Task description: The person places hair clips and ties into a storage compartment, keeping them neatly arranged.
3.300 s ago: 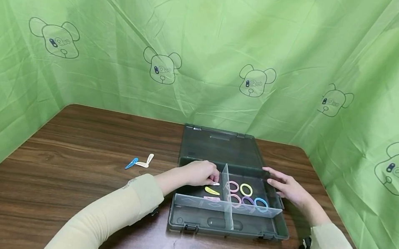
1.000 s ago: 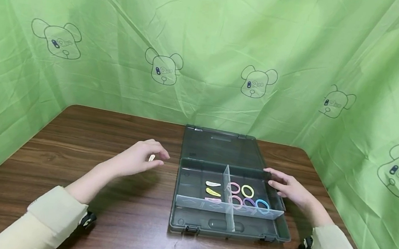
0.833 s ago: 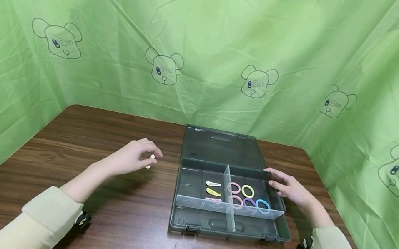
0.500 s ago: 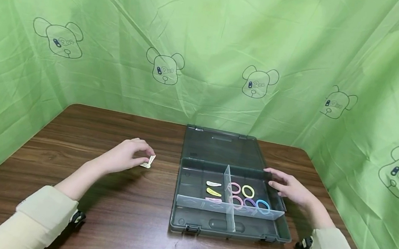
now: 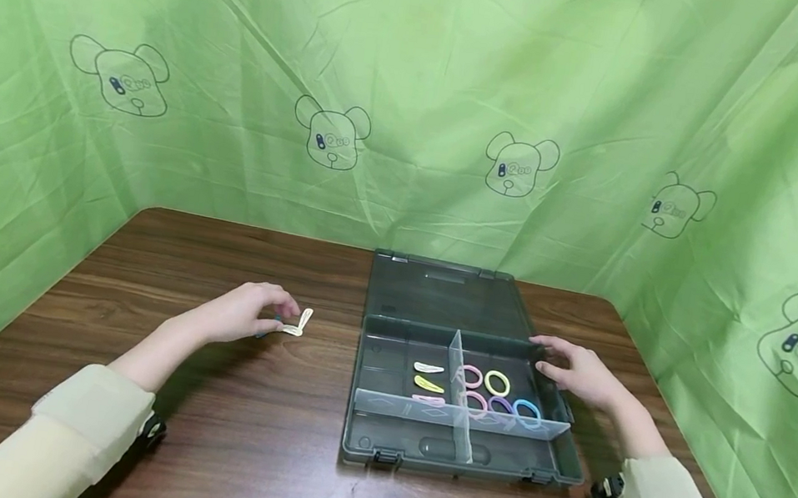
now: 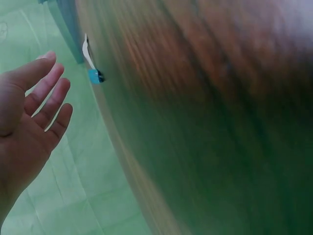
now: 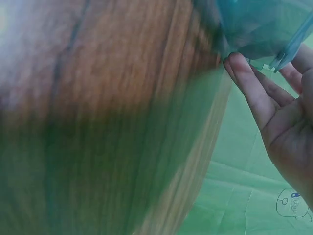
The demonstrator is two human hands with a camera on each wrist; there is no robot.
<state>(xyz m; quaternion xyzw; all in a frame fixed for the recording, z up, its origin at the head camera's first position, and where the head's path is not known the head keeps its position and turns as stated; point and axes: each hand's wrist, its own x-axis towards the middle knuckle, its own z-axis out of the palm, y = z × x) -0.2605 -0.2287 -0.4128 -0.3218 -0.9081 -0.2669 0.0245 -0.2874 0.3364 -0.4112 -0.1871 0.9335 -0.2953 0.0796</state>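
Observation:
My left hand [image 5: 241, 314] hovers over the left part of the table, thumb and fingers apart. A blue snap hair clip [image 5: 265, 331] lies mostly hidden beneath it; the left wrist view shows this blue clip [image 6: 95, 76] apart from the fingers. Two cream snap clips [image 5: 303, 321] meet in a V beside those fingertips. With fingers loosely extended, my right hand [image 5: 583, 372] touches the right side of a grey, see-through divided box [image 5: 365, 451]. White [image 5: 429, 368], yellow [image 5: 429, 384] and pink [image 5: 429, 400] clips lie in its back left compartment.
Several coloured hair ties [image 5: 497, 383] lie in the back right compartment, behind upright clear dividers [image 5: 386, 405]. The box lid [image 5: 442, 292] is folded back flat toward the green curtain [image 5: 422, 75]. Dark wood table [image 5: 269, 434] extends left of the box.
My left hand left a white clip in the box and moved left to the loose clips. It now covers most of the blue one. My right hand stays at the box's side.

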